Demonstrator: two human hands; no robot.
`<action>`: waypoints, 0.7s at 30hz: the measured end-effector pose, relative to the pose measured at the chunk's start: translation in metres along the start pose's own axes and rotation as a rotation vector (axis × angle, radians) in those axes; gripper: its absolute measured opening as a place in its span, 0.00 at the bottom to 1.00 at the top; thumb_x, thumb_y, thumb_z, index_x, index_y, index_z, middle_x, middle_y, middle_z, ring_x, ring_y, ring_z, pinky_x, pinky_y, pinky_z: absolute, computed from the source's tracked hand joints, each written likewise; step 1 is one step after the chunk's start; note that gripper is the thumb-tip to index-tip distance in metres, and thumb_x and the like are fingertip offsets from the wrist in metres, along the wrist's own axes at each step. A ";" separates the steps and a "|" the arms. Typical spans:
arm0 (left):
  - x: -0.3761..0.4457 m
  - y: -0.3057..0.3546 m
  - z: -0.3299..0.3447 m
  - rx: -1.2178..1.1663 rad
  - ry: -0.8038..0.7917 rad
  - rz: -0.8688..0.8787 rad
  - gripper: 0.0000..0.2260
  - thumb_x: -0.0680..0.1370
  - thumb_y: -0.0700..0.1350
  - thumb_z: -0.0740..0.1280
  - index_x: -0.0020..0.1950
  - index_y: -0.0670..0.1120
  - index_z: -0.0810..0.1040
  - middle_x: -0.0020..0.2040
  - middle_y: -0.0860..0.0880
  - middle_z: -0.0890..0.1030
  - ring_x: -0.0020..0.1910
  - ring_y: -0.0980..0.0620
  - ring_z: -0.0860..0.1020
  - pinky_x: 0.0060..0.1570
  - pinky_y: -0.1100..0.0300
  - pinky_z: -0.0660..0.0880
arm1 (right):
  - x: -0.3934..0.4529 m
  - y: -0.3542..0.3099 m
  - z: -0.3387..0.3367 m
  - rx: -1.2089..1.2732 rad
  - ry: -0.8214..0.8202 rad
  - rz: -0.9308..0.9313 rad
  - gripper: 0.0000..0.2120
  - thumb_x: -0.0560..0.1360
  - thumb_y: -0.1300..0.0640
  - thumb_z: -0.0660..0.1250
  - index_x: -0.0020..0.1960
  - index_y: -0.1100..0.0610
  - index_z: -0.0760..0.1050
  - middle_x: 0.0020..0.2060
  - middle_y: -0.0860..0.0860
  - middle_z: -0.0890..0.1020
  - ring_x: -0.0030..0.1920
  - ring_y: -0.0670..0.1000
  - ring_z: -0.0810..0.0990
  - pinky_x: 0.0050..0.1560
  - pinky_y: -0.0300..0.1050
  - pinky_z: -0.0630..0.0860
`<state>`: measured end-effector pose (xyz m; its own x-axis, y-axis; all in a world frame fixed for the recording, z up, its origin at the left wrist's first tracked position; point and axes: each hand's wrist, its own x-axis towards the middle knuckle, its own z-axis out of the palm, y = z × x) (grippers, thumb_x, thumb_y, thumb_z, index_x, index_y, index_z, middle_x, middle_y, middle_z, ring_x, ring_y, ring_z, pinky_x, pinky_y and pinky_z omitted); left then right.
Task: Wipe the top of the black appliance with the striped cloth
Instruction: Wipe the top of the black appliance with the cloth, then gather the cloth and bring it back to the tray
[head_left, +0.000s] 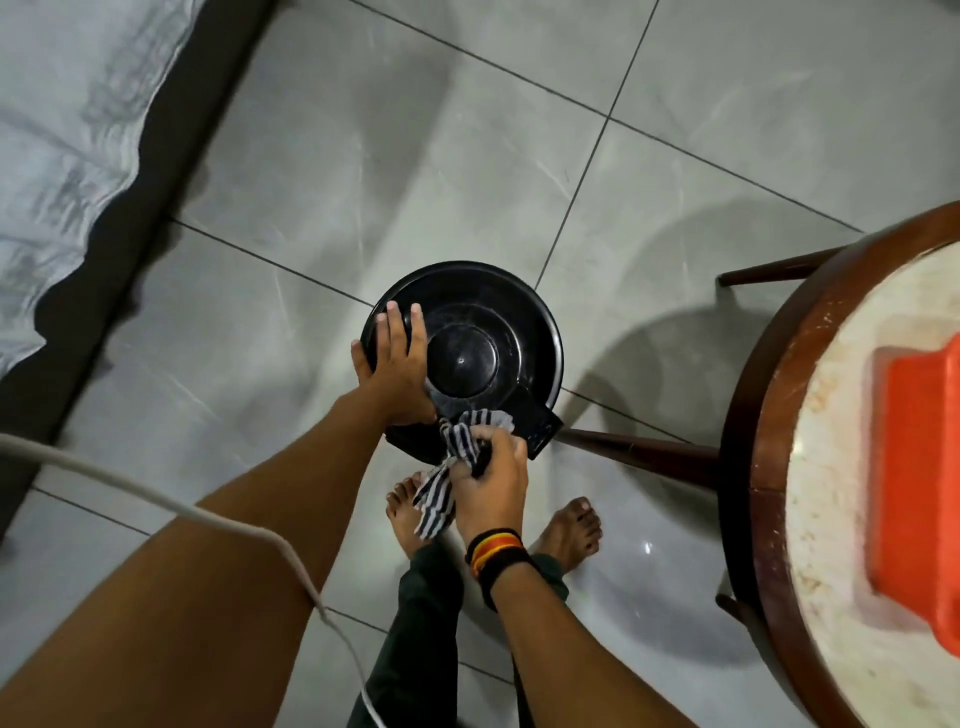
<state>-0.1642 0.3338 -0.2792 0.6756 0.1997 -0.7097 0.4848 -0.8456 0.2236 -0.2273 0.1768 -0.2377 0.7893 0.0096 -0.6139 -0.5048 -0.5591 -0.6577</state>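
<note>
- Right hand (485, 478) is closed in a fist around the striped cloth (457, 457), at the near edge of the black appliance (462, 358); a bunched end of the cloth spreads onto the appliance's near rim, and the loose tail hangs down below the fist toward the floor.
- Around the right wrist sits a black band with red and yellow stripes (496, 556).
- Left hand (395, 358) lies flat and open on the left part of the appliance's top, fingers (397, 325) stretched toward the far side and the thumb hooked over the left rim; it holds nothing, only presses on the lid.
- Round and glossy, the appliance stands on the grey tiled floor (363, 156), with a raised round disc (462, 358) at the middle of its top and a squared tab (540, 428) jutting from its near right edge.
- Two bare feet (571, 530) stand on the tiles just near of the appliance, with dark trouser legs (415, 623) above them.
- To the right stands a round table (769, 415) with a dark wooden rim and a pale top; an orange object (919, 467) rests on it, cut by the frame edge.
- A white cable (208, 514) crosses the near left.
- At the far left lies rumpled pale fabric (62, 130) over a dark edge.
</note>
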 end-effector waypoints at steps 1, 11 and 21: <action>-0.006 0.000 -0.005 -0.063 0.066 0.016 0.52 0.76 0.51 0.75 0.85 0.44 0.39 0.85 0.40 0.38 0.84 0.40 0.36 0.80 0.34 0.39 | 0.001 -0.008 -0.004 0.021 0.048 -0.017 0.15 0.74 0.67 0.70 0.57 0.53 0.77 0.61 0.51 0.72 0.62 0.52 0.77 0.63 0.34 0.73; -0.099 0.060 -0.092 -1.290 0.034 0.040 0.08 0.83 0.44 0.68 0.59 0.45 0.85 0.54 0.43 0.89 0.56 0.46 0.87 0.52 0.56 0.84 | 0.018 -0.123 -0.068 0.341 0.110 -0.134 0.24 0.77 0.58 0.69 0.72 0.48 0.71 0.63 0.50 0.79 0.57 0.44 0.81 0.64 0.45 0.77; -0.138 0.165 -0.161 -1.436 -0.297 -0.006 0.16 0.81 0.43 0.65 0.64 0.34 0.81 0.57 0.34 0.85 0.47 0.39 0.86 0.52 0.49 0.84 | -0.013 -0.169 -0.204 0.705 -0.360 0.220 0.26 0.76 0.34 0.65 0.63 0.52 0.82 0.56 0.52 0.87 0.56 0.52 0.86 0.53 0.49 0.81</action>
<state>-0.0880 0.2469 -0.0366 0.6211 -0.0557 -0.7817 0.7315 0.3993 0.5527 -0.0812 0.1017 -0.0298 0.5468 0.2928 -0.7844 -0.8306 0.0720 -0.5522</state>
